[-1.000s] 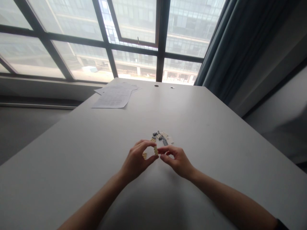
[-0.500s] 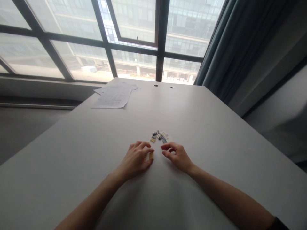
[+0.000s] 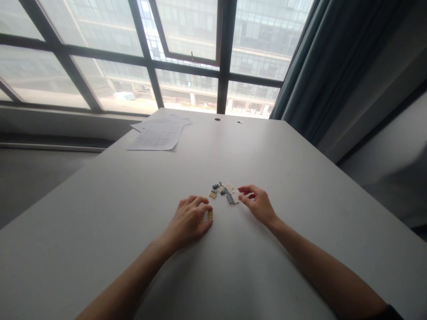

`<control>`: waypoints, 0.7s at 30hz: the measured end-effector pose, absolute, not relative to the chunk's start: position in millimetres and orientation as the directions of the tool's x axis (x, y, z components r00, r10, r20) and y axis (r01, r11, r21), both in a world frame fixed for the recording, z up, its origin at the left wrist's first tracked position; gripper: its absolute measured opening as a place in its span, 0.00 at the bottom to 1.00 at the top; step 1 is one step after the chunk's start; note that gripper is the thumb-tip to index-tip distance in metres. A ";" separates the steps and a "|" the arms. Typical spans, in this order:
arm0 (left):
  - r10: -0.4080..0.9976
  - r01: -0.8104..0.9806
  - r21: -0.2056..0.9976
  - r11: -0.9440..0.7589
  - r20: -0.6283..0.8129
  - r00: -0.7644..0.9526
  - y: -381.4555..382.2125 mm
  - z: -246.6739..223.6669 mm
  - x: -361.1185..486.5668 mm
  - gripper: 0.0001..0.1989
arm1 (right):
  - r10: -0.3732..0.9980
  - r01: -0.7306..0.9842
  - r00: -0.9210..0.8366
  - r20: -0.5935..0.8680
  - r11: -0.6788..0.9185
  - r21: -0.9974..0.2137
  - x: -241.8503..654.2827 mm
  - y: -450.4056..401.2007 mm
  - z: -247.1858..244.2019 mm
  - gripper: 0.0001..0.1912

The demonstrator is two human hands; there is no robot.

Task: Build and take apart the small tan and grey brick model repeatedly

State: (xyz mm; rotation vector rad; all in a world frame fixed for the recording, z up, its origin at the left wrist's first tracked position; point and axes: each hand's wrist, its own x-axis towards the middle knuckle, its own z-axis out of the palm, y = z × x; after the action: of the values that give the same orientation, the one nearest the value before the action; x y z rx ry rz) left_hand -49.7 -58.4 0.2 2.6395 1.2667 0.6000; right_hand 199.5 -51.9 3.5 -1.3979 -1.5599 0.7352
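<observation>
My left hand (image 3: 191, 218) rests on the table with thumb and fingers closed around a tan toy building brick assembly (image 3: 210, 216); part of it is hidden behind the fingers. At the right side of a small pile, my right hand (image 3: 256, 202) has its fingertips apart, close to a flat white piece (image 3: 235, 197). Whether the thumb touches that piece is unclear. A long dark grey studded plate (image 3: 229, 198) lies beside it. The pile also holds a white studded plate (image 3: 228, 188), a small tan brick (image 3: 212, 194) and several black pieces (image 3: 215, 186).
The white table (image 3: 283, 178) stretches toward a large framed window (image 3: 187, 75). Printed paper sheets (image 3: 156, 135) lie at the far left of the tabletop. Two small round marks or holes show near its far edge. A blue-grey curtain (image 3: 300, 75) hangs on the right.
My right hand has moved right and slightly away from me, uncovering the grey plate and the flat white piece. My left hand stays nearly still with the tan bricks.
</observation>
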 end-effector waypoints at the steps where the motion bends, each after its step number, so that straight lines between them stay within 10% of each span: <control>1: 0.779 0.715 0.309 -0.627 0.283 0.560 -58.4 0.5 -49.5 0.12 | 0.972 0.489 0.018 0.235 0.197 -0.850 202.3 -49.1 1.9 0.10; 15: 0.791 0.719 0.333 -0.610 0.318 0.523 -56.3 4.8 -51.5 0.18 | 0.890 0.769 -0.408 0.204 0.455 -0.449 194.6 -25.8 -5.0 0.19; 21: 0.727 0.662 0.328 -0.674 0.453 0.516 -59.9 5.2 -46.6 0.15 | 0.903 0.621 -0.362 0.232 0.419 -0.663 188.8 -36.8 0.4 0.15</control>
State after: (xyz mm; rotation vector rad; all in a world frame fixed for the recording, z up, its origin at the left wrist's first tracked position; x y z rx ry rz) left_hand -46.6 -59.9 5.2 2.6351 1.2131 0.8692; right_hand 188.8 -36.8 0.4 -1.2845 -2.1020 0.6391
